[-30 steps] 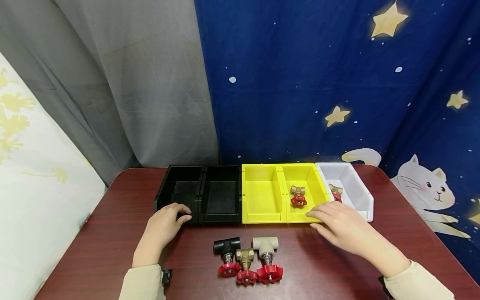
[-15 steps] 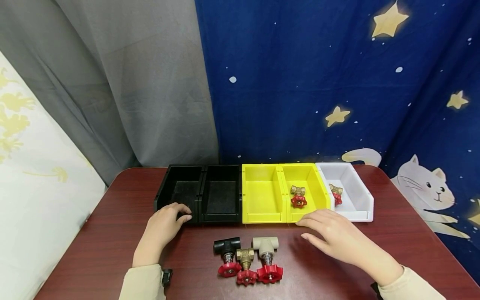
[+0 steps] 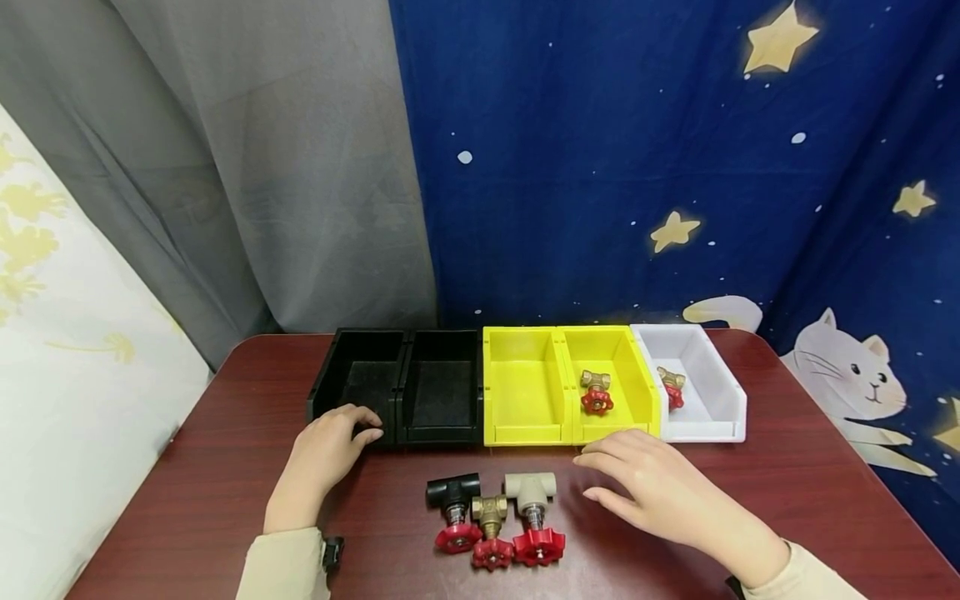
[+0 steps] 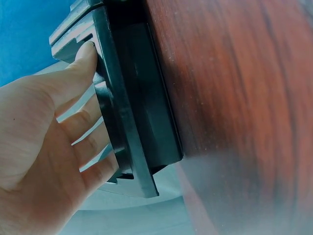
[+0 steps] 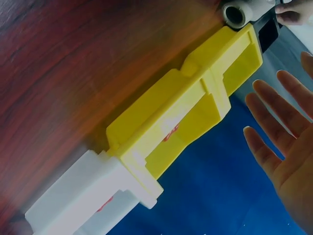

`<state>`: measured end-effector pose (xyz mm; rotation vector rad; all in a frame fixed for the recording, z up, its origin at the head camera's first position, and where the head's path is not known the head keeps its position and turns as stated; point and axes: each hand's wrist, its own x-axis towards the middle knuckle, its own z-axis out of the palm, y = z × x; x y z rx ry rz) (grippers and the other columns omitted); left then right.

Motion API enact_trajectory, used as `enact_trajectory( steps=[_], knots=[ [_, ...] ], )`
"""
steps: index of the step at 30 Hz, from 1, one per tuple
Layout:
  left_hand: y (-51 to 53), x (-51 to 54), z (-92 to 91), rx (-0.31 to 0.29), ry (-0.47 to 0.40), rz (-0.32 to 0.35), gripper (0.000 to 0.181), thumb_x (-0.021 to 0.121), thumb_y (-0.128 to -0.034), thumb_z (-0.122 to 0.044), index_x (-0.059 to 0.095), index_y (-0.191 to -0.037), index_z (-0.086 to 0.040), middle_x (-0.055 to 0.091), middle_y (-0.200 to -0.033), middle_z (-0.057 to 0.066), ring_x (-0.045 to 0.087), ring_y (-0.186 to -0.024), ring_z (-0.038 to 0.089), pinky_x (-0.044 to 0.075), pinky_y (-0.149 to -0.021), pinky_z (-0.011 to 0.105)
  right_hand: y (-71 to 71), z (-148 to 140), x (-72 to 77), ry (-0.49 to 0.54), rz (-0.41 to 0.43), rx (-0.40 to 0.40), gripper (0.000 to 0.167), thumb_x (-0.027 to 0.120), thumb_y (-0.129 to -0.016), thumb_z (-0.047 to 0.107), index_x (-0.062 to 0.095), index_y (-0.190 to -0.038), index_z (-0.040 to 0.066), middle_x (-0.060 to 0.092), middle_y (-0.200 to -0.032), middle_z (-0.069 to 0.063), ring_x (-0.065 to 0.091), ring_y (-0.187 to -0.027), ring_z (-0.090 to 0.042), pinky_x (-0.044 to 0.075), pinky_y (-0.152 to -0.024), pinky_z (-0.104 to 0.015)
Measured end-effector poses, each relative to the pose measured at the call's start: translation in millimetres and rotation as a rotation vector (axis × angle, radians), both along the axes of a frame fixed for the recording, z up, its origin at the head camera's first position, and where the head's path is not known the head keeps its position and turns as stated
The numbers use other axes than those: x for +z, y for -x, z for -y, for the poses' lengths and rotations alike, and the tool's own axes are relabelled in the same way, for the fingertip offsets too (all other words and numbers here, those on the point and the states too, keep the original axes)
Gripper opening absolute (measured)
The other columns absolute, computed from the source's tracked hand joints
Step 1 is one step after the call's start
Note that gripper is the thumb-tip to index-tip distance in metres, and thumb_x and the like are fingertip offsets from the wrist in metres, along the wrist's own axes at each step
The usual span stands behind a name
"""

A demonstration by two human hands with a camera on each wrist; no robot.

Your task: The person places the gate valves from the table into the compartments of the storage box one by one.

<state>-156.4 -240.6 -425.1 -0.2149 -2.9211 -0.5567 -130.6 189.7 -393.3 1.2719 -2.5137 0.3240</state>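
Note:
My left hand [image 3: 327,450] rests at the front edge of the leftmost black bin [image 3: 318,392]; in the left wrist view its thumb and fingertips touch the bin's rim [image 4: 128,105]. With nothing in it, my right hand [image 3: 652,483] hovers over the table in front of the yellow bins, its fingers loosely spread. To its left three valves with red handwheels lie in a cluster: one with a black body [image 3: 454,492], one of brass [image 3: 491,512] and one with a beige body [image 3: 532,492].
Beside the left black bin stand another black bin [image 3: 441,434], a yellow bin [image 3: 527,435], a second yellow bin [image 3: 647,375] holding a brass valve [image 3: 596,392], and a white bin [image 3: 723,379] holding another brass valve [image 3: 672,387]. Curtains [image 3: 600,167] hang behind the table [image 3: 195,500].
My right hand has drawn back from the fronts of the right yellow and white bins, moving left and toward me, nearer the valve cluster. The left hand has stayed put.

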Motion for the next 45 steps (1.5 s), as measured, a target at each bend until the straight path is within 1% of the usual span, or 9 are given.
enact_trajectory(
  steps=[6, 12, 16, 19, 24, 28, 31, 39, 45],
  knots=[
    [-1.9, 0.3, 2.1, 0.005, 0.004, 0.012, 0.012, 0.074, -0.0901, -0.019, 0.073, -0.101, -0.017, 0.068, -0.101, 0.002, 0.066, -0.093, 0.03, 0.053, -0.08, 0.053, -4.3, 11, -0.2, -0.021, 0.006, 0.041, 0.031, 0.073, -0.09, 0.037, 0.071, -0.115, 0.018, 0.066, -0.113, 0.01, 0.06, -0.102, -0.012, 0.053, -0.09, -0.038],
    [-1.8, 0.9, 1.3, 0.0, 0.002, 0.011, 0.011, 0.074, -0.0905, -0.019, 0.073, -0.101, -0.017, 0.068, -0.101, 0.002, 0.065, -0.093, 0.029, 0.053, -0.081, 0.053, -10.2, 20, -1.1, -0.054, 0.067, 0.013, 0.043, 0.069, -0.089, 0.053, 0.07, -0.118, 0.021, 0.063, -0.115, 0.014, 0.057, -0.104, -0.008, 0.051, -0.092, -0.036],
    [-0.4, 1.6, -0.3, -0.002, 0.001, 0.011, 0.01, 0.073, -0.0913, -0.019, 0.073, -0.101, -0.017, 0.067, -0.1, 0.002, 0.065, -0.094, 0.03, 0.053, -0.082, 0.053, -13.1, 25, -5.1, -0.051, 0.05, 0.013, 0.05, 0.069, -0.086, 0.058, 0.069, -0.119, 0.021, 0.062, -0.116, 0.014, 0.056, -0.106, -0.007, 0.05, -0.092, -0.034],
    [1.5, 2.4, -1.8, -0.004, 0.002, 0.012, 0.01, 0.073, -0.0914, -0.019, 0.074, -0.101, -0.017, 0.067, -0.1, 0.002, 0.065, -0.094, 0.03, 0.052, -0.083, 0.053, -15.0, 27, -8.5, -0.065, 0.048, 0.011, 0.055, 0.065, -0.087, 0.063, 0.068, -0.122, 0.021, 0.062, -0.12, 0.012, 0.055, -0.108, -0.008, 0.049, -0.093, -0.035],
    [1.8, 3.1, -2.2, -0.006, 0.002, 0.018, 0.01, 0.073, -0.091, -0.019, 0.073, -0.101, -0.016, 0.067, -0.1, 0.002, 0.065, -0.094, 0.03, 0.052, -0.082, 0.053, -18.0, 33, -13.1, -0.127, 0.129, -0.011, 0.065, 0.057, -0.089, 0.069, 0.062, -0.132, 0.02, 0.059, -0.131, 0.006, 0.054, -0.117, -0.013, 0.047, -0.098, -0.04],
    [-0.1, 2.7, -1.0, 0.002, 0.006, 0.027, 0.011, 0.074, -0.0903, -0.019, 0.073, -0.101, -0.016, 0.068, -0.101, 0.002, 0.065, -0.094, 0.03, 0.053, -0.082, 0.053, -19.0, 40, -18.1, -0.181, 0.209, -0.024, 0.076, 0.053, -0.088, 0.073, 0.055, -0.14, 0.018, 0.055, -0.138, 0.001, 0.052, -0.124, -0.018, 0.043, -0.103, -0.047],
    [-1.8, 2.8, -0.5, 0.004, 0.005, 0.031, 0.012, 0.074, -0.0902, -0.019, 0.073, -0.102, -0.016, 0.068, -0.102, 0.003, 0.065, -0.095, 0.03, 0.053, -0.081, 0.053, -19.3, 44, -21.9, -0.208, 0.244, -0.025, 0.083, 0.052, -0.086, 0.076, 0.051, -0.144, 0.015, 0.052, -0.142, -0.002, 0.049, -0.128, -0.022, 0.041, -0.106, -0.051],
    [-1.0, 3.5, -2.2, -0.002, -0.001, 0.014, 0.011, 0.074, -0.0908, -0.019, 0.073, -0.101, -0.016, 0.068, -0.101, 0.003, 0.065, -0.095, 0.031, 0.053, -0.082, 0.052, -19.0, 55, -28.2, -0.233, 0.197, -0.011, 0.096, 0.054, -0.081, 0.08, 0.044, -0.148, 0.012, 0.048, -0.146, -0.012, 0.048, -0.133, -0.03, 0.042, -0.103, -0.056],
    [-2.0, 3.8, -1.0, 0.005, 0.003, 0.029, 0.012, 0.074, -0.0904, -0.019, 0.073, -0.102, -0.016, 0.068, -0.102, 0.002, 0.065, -0.095, 0.031, 0.053, -0.082, 0.053, -18.7, 66, -29.0, -0.274, 0.23, -0.029, 0.101, 0.054, -0.077, 0.083, 0.04, -0.151, 0.015, 0.046, -0.148, -0.013, 0.046, -0.135, -0.03, 0.042, -0.104, -0.057]
  ],
)
